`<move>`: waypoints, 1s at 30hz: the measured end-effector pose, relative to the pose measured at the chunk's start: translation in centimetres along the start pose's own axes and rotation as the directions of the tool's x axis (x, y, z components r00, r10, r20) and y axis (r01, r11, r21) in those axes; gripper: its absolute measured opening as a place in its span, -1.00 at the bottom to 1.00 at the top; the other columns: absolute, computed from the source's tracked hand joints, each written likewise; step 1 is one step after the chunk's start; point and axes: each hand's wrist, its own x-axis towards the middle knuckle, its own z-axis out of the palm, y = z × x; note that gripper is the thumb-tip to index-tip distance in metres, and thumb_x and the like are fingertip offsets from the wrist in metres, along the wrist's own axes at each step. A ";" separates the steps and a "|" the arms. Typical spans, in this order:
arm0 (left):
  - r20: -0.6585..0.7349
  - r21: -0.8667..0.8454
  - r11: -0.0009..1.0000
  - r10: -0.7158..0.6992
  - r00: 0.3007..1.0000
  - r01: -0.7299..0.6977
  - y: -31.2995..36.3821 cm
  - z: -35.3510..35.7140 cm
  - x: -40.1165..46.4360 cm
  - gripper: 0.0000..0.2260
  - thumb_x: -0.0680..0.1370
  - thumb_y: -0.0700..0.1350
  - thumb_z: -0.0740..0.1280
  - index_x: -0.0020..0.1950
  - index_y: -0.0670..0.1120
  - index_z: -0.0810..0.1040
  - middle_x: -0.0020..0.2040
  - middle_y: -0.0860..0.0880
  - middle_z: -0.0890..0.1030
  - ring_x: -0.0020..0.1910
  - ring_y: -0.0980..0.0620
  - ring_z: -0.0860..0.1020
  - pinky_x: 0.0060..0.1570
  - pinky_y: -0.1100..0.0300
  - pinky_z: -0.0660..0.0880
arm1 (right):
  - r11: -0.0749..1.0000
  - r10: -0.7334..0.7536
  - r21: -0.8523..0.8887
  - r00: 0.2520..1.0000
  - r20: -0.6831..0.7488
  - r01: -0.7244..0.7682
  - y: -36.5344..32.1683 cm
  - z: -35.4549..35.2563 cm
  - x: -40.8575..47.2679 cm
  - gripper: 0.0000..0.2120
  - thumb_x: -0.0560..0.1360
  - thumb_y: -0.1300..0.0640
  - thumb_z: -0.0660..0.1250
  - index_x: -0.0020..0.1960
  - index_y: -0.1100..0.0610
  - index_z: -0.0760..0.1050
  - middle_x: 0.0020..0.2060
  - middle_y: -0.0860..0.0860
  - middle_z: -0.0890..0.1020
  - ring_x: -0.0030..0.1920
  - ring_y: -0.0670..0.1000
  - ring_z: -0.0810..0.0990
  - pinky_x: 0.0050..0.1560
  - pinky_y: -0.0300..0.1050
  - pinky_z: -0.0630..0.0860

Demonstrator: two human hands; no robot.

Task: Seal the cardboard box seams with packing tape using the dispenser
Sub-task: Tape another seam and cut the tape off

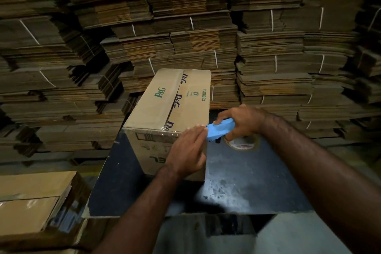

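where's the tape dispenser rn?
In the head view, the blue tape dispenser is right of centre, gripped by the right hand at the near right top corner of the cardboard box, with the left hand's fingertips beside its nose.

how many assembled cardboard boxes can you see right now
2: the printed box being taped on the dark table, and another box at lower left. Others may be hidden.
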 end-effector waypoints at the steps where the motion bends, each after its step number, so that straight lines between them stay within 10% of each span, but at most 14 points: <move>1: -0.007 -0.034 0.999 -0.004 1.000 0.004 0.3 0.4 0.1 -0.36 0.34 -0.19 0.34 0.44 -0.27 0.42 0.43 -0.22 0.47 0.42 -0.17 0.43 0.43 -0.13 0.33 | 1.000 -0.005 -0.007 1.000 -0.009 0.005 -0.1 0.1 0.0 -0.42 0.35 -0.18 0.48 0.34 -0.27 0.40 0.16 -0.13 0.53 0.02 -0.05 0.45 0.10 0.03 0.53; 10: 0.001 0.011 0.999 -0.040 0.999 0.040 -0.5 0.7 0.2 -0.32 0.33 -0.19 0.40 0.48 -0.18 0.41 0.45 -0.13 0.46 0.42 -0.08 0.43 0.49 0.07 0.16 | 0.999 0.015 0.038 0.998 -0.064 -0.012 4.1 2.0 -3.0 -0.38 0.37 -0.29 0.41 0.39 -0.35 0.32 0.06 -0.18 0.46 -0.02 -0.06 0.47 0.05 0.07 0.56; 19: -0.071 0.106 0.992 -0.062 0.996 0.069 0.6 1.0 1.1 -0.55 0.40 -0.18 0.49 0.29 -0.18 0.57 0.27 -0.15 0.61 0.21 -0.12 0.60 0.24 -0.01 0.52 | 0.996 0.054 -0.068 0.992 -0.113 -0.062 0.8 1.6 -3.3 -0.41 0.38 -0.25 0.43 0.37 -0.23 0.41 0.17 -0.10 0.57 0.08 -0.06 0.48 -0.05 -0.08 0.36; 30: -0.174 0.091 0.985 -0.127 0.976 0.144 0.3 1.3 1.4 -0.65 0.44 -0.20 0.54 0.22 -0.11 0.63 0.19 -0.11 0.67 0.13 -0.06 0.65 0.16 -0.02 0.56 | 0.956 0.211 -0.210 0.977 0.003 -0.206 0.4 3.3 -1.0 -0.49 0.29 -0.24 0.50 0.12 0.01 0.55 -0.11 -0.01 0.59 -0.03 0.01 0.57 0.07 0.04 0.56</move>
